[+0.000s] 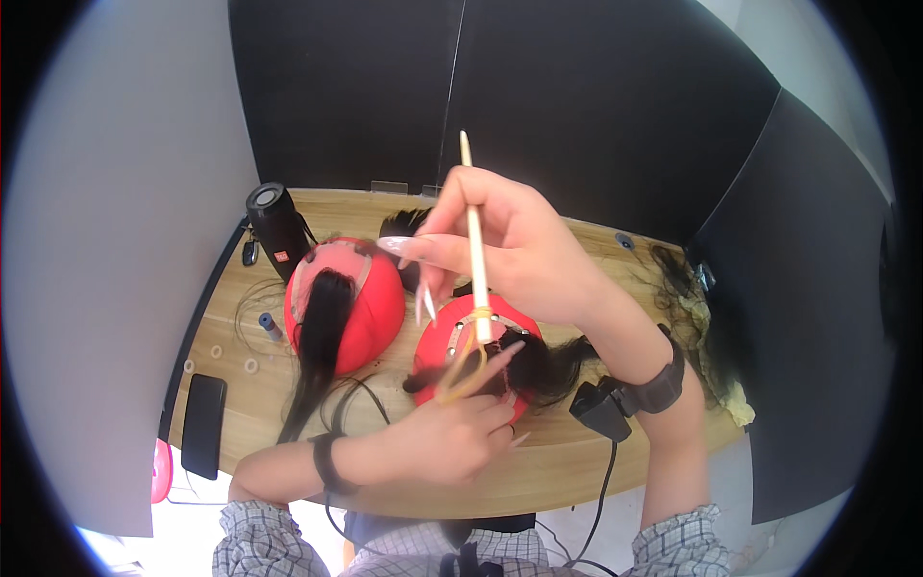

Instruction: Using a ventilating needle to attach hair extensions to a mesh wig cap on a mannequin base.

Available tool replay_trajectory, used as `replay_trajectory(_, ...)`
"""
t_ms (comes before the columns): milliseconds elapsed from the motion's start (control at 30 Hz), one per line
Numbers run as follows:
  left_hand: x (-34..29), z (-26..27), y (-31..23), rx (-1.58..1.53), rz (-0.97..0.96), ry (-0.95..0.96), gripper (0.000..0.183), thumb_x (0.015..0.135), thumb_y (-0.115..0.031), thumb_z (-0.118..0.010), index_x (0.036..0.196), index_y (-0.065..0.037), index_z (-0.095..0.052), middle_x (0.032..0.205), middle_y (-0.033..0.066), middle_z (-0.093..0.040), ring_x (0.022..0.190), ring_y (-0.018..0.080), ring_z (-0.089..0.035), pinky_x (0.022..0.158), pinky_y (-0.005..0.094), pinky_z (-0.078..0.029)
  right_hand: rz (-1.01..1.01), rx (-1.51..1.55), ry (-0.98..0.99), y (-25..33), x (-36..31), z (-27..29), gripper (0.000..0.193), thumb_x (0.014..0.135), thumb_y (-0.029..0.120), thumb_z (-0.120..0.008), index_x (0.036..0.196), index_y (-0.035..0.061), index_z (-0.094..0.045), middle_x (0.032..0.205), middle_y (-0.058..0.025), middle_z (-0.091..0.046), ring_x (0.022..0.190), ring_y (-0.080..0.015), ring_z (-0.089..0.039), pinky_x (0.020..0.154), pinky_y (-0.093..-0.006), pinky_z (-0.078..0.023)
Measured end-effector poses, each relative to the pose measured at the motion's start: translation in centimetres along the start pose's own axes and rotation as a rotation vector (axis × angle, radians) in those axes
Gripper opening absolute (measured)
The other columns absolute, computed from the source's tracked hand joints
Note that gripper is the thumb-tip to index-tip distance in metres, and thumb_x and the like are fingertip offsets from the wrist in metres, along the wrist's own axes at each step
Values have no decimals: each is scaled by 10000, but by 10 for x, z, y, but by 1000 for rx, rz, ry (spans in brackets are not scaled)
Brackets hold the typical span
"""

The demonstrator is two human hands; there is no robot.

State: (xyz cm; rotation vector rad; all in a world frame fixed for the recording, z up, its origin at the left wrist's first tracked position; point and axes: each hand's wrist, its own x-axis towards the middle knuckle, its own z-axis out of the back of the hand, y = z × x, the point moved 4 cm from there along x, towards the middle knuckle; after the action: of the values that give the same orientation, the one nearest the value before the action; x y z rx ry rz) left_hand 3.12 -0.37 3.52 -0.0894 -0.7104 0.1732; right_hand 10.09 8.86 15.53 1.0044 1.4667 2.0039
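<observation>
A thin pale wooden stick [477,250] is held by my right hand [524,240], its fingers closed round it and its upper end pointing away. A yellow rubber band [466,377] is wound on the stick's lower end and hangs in a loop. Beneath it sits a red head form [437,337] with a pale lace cap edge, pins and a bunch of dark hair [543,368]. My left hand [457,442] lies against the near side of this form, fingers spread, one stretched towards the hair. The undersides of its fingers are hidden.
To the left stands a second red head form [380,313] with a long dark ponytail [325,317]. Around it are a black cylindrical speaker [276,226], a black phone [204,426] and small rings [251,365]. Loose hair [673,279] lies at the right. Dark panels [577,115] enclose the table.
</observation>
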Motion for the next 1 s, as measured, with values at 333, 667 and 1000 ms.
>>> replay_trajectory(333,-14,-17,8,35,118,60,189,841,-137,-675,736,18,-650,653,51,-492,618,203,-547,1158,716,-168,31,208,-151,-34,-10,17,215,1030,188,-564,1104,-13,-587,1181,-206,-675,815,-217,-721,766,-375,-631)
replay_trajectory(667,-11,-7,4,-29,246,99,219,851,-128,-669,668,-17,-630,637,44,-474,630,206,-543,1140,755,-113,187,152,-490,-85,-116,77,690,1067,538,-184,1326,-32,-475,1036,-166,-650,598,-173,-633,505,-281,-545)
replay_trajectory(1000,-16,11,29,-442,427,279,279,961,-166,-582,755,3,-661,780,86,-593,827,280,-621,1161,680,-30,329,-37,-1008,-56,-129,135,499,1086,349,-370,1370,-43,-491,1312,-227,-584,640,-127,-629,487,-232,-505)
